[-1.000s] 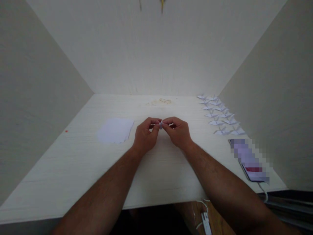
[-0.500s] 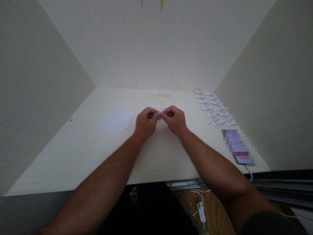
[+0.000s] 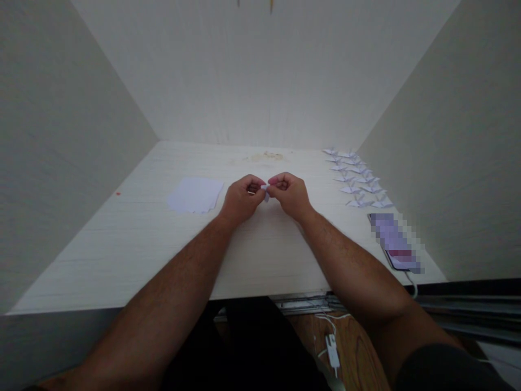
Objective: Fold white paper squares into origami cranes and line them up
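A small folded piece of white paper (image 3: pixel 266 196) is pinched between my two hands, above the middle of the white table (image 3: pixel 268 255). My left hand (image 3: pixel 243 198) has thumb and fingers closed on its left side. On the other side, my right hand (image 3: pixel 291 195) pinches it with thumb and forefinger. The fingertips hide much of the paper, so its exact folds cannot be made out. Left of my left hand lies a spread stack of white paper sheets (image 3: pixel 195 194).
Several folded paper cranes (image 3: pixel 360 179) stand in two rows at the right. Nearer me lies a phone (image 3: pixel 393 241), its screen blurred out, with a white cable (image 3: pixel 413 285). Walls rise at the back and both sides. A small red spot (image 3: pixel 118 194) marks the table's left.
My right forefinger has lifted and opened slightly away from the paper, and more of the paper shows between the fingertips. The whole view has shifted slightly.
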`<control>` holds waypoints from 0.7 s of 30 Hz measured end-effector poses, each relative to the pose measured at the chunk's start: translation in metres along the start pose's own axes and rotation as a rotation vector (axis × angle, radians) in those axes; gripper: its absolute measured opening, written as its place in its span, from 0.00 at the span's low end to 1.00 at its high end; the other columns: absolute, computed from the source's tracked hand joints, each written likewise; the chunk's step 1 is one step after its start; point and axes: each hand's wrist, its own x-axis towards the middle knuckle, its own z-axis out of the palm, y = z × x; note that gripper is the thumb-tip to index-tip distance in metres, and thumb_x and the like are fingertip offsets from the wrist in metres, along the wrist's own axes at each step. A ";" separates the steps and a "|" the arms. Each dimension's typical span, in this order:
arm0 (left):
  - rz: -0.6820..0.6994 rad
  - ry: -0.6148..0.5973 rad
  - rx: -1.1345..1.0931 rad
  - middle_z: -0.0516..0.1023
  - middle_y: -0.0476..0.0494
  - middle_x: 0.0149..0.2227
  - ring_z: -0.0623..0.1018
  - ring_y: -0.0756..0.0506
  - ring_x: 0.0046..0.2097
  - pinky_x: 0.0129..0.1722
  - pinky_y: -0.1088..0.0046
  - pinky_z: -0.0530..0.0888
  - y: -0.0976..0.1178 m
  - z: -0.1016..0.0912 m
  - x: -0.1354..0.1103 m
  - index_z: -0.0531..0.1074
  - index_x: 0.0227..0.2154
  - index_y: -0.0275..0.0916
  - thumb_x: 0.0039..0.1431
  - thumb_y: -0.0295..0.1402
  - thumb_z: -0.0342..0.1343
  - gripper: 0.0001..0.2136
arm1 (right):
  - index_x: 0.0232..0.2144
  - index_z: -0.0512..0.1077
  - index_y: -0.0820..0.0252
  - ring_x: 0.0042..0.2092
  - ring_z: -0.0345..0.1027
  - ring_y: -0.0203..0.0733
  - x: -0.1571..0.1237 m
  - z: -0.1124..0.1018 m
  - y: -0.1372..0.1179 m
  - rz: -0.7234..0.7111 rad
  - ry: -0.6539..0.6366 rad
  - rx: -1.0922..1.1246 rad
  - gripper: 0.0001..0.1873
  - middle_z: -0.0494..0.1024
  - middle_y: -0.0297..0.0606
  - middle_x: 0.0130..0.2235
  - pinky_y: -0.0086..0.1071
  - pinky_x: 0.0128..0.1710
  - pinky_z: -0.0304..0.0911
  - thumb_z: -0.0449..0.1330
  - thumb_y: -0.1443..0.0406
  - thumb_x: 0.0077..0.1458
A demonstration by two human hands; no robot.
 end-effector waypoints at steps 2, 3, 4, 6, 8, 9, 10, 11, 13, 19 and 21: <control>-0.057 -0.034 -0.063 0.78 0.47 0.25 0.75 0.51 0.26 0.26 0.76 0.70 0.001 -0.002 0.001 0.74 0.28 0.36 0.48 0.33 0.62 0.06 | 0.29 0.71 0.60 0.26 0.69 0.34 0.000 -0.001 0.000 0.026 -0.038 -0.005 0.11 0.75 0.31 0.24 0.30 0.28 0.66 0.67 0.64 0.42; -0.093 -0.051 -0.096 0.77 0.47 0.23 0.74 0.51 0.25 0.25 0.76 0.69 0.001 -0.003 0.002 0.74 0.28 0.36 0.47 0.33 0.63 0.06 | 0.29 0.71 0.60 0.26 0.69 0.34 0.000 -0.002 -0.001 0.035 -0.051 -0.015 0.10 0.75 0.31 0.23 0.29 0.27 0.66 0.66 0.64 0.42; -0.127 -0.060 -0.123 0.76 0.48 0.21 0.73 0.51 0.23 0.24 0.76 0.69 0.001 -0.004 0.003 0.74 0.27 0.36 0.46 0.32 0.63 0.06 | 0.29 0.71 0.60 0.25 0.69 0.34 -0.001 -0.002 -0.002 0.041 -0.064 -0.030 0.09 0.75 0.31 0.23 0.29 0.27 0.66 0.66 0.64 0.43; -0.179 -0.069 -0.158 0.74 0.49 0.19 0.71 0.52 0.22 0.23 0.77 0.67 0.001 -0.006 0.003 0.74 0.25 0.36 0.44 0.31 0.64 0.06 | 0.28 0.71 0.60 0.24 0.69 0.34 -0.002 -0.003 -0.004 0.043 -0.097 -0.078 0.07 0.75 0.31 0.22 0.28 0.26 0.66 0.65 0.64 0.46; -0.212 -0.068 -0.190 0.73 0.49 0.18 0.70 0.52 0.20 0.21 0.77 0.65 0.001 -0.007 0.004 0.74 0.24 0.36 0.43 0.31 0.64 0.06 | 0.25 0.70 0.60 0.24 0.70 0.34 -0.003 -0.003 -0.006 0.036 -0.143 -0.135 0.08 0.75 0.32 0.21 0.28 0.26 0.66 0.63 0.62 0.48; -0.226 -0.073 -0.208 0.73 0.50 0.17 0.70 0.52 0.20 0.21 0.77 0.65 0.001 -0.007 0.004 0.74 0.24 0.36 0.42 0.31 0.64 0.06 | 0.25 0.70 0.61 0.24 0.70 0.34 -0.004 -0.004 -0.007 0.030 -0.160 -0.156 0.08 0.75 0.33 0.21 0.27 0.25 0.66 0.63 0.62 0.49; -0.239 -0.082 -0.228 0.73 0.50 0.17 0.69 0.52 0.19 0.20 0.77 0.64 0.001 -0.007 0.003 0.73 0.24 0.36 0.42 0.31 0.64 0.06 | 0.24 0.70 0.61 0.23 0.70 0.34 -0.004 -0.004 -0.008 0.026 -0.171 -0.168 0.09 0.75 0.33 0.21 0.27 0.24 0.65 0.63 0.62 0.49; -0.248 -0.091 -0.245 0.72 0.50 0.17 0.69 0.52 0.19 0.20 0.77 0.64 0.002 -0.006 0.003 0.73 0.24 0.36 0.42 0.31 0.65 0.07 | 0.24 0.70 0.61 0.23 0.69 0.33 -0.004 -0.005 -0.009 0.024 -0.176 -0.172 0.09 0.75 0.33 0.20 0.27 0.24 0.65 0.64 0.62 0.49; -0.250 -0.102 -0.258 0.72 0.49 0.17 0.69 0.53 0.19 0.20 0.77 0.64 0.003 -0.006 0.002 0.73 0.24 0.36 0.42 0.31 0.65 0.07 | 0.24 0.70 0.61 0.22 0.68 0.33 -0.004 -0.006 -0.011 0.031 -0.176 -0.167 0.08 0.75 0.33 0.20 0.26 0.23 0.64 0.64 0.63 0.49; -0.216 -0.153 -0.206 0.74 0.49 0.21 0.71 0.52 0.22 0.22 0.77 0.65 0.003 -0.006 0.001 0.72 0.28 0.36 0.42 0.32 0.66 0.10 | 0.23 0.70 0.61 0.21 0.68 0.33 -0.003 -0.007 -0.012 0.092 -0.167 -0.181 0.07 0.74 0.32 0.19 0.26 0.23 0.63 0.63 0.66 0.49; -0.222 -0.158 -0.229 0.74 0.49 0.21 0.71 0.53 0.22 0.22 0.77 0.65 0.001 -0.006 0.001 0.73 0.28 0.36 0.42 0.32 0.67 0.11 | 0.24 0.70 0.61 0.22 0.68 0.33 -0.003 -0.007 -0.010 0.088 -0.174 -0.162 0.07 0.74 0.32 0.19 0.27 0.23 0.64 0.63 0.65 0.50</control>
